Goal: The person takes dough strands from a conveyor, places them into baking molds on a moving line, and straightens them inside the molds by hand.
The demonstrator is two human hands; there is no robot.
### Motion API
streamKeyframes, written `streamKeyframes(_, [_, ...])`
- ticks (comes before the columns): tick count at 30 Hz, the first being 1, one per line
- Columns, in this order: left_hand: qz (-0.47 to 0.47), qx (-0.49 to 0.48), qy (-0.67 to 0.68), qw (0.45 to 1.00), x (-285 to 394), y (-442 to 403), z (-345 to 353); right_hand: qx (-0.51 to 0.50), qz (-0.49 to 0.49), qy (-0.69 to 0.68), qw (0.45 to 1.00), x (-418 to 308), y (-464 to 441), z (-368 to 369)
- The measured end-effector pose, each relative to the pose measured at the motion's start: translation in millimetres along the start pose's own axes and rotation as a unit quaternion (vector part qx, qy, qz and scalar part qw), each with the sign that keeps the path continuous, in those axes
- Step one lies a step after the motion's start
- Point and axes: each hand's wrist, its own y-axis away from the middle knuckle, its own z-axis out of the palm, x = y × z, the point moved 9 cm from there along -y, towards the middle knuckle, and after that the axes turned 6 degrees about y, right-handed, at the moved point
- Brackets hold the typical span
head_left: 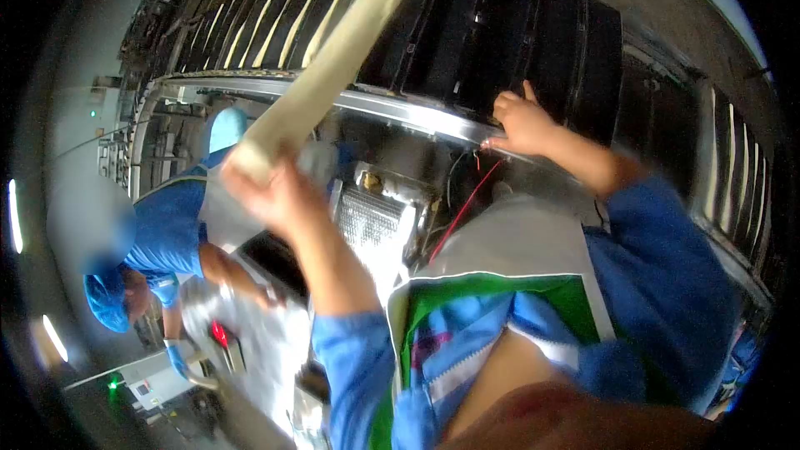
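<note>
A long, pale strip of dough point(333, 67) is held at its lower end by my left hand point(279, 192), whose fingers are wrapped round it and slightly blurred. The strip rises at a slant across a metal rail and past the top of the view. My right hand point(525, 123) is at the front edge of a black grooved tray point(500, 33). Its fingers curl over the tray edge, one finger points up, and the thumb lies by the metal rail point(425, 117). No dough shows in the grooves around that hand.
Black trays with pale dough strips point(292, 21) run along the rail at left; more strips point(733, 167) lie at far right. A co-worker in blue point(171, 217) bends over a shiny metal table point(262, 342). A perforated metal box point(367, 221) and a red cord point(467, 212) are below the rail.
</note>
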Motion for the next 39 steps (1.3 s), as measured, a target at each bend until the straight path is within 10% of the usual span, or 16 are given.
streamKeyframes(3, [0.064,-0.195,-0.339,0.918,-94.8,23.6,86.1,-0.035,-0.013,-0.034,0.999,-1.8,0.6,5.8])
streamKeyframes(7, [-0.034,-0.374,-0.375,0.847,-210.0,76.8,129.1,0.022,-0.03,-0.023,0.999,11.3,-2.5,13.8])
streamKeyframes(9, [0.106,-0.417,-0.422,0.798,-202.2,92.4,149.4,0.006,-0.044,-0.016,0.999,11.2,-2.1,12.2])
streamKeyframes(13, [0.044,-0.472,-0.449,0.757,-242.8,104.5,161.3,0.01,0.008,-0.242,0.97,49.0,-32.2,13.0])
streamKeyframes(16, [-0.04,-0.52,-0.566,0.639,-292.6,115.5,148.7,0.254,0.026,-0.178,0.95,94.5,-70.5,-54.2])
streamKeyframes(20, [-0.199,-0.542,-0.556,0.598,-286.5,112.2,141.1,0.197,-0.018,-0.044,0.979,110.5,-179.6,-60.1])
streamKeyframes(26, [-0.027,-0.545,-0.504,0.67,-249.1,114.2,110.9,-0.129,-0.077,0.093,0.984,70.0,-271.0,18.3])
streamKeyframes(31, [-0.04,-0.517,-0.503,0.691,-208.0,132.7,32.0,-0.044,-0.128,-0.011,0.991,15.5,-251.8,-1.0])
streamKeyframes(33, [-0.089,-0.463,-0.537,0.699,-214.6,139.9,-36.2,0.319,-0.08,0.019,0.944,16.9,-220.9,-51.2])
streamKeyframes(39, [-0.264,-0.139,-0.582,0.757,-166.3,183.0,-252.6,0.259,-0.02,-0.013,0.966,-1.7,-102.2,-52.2])
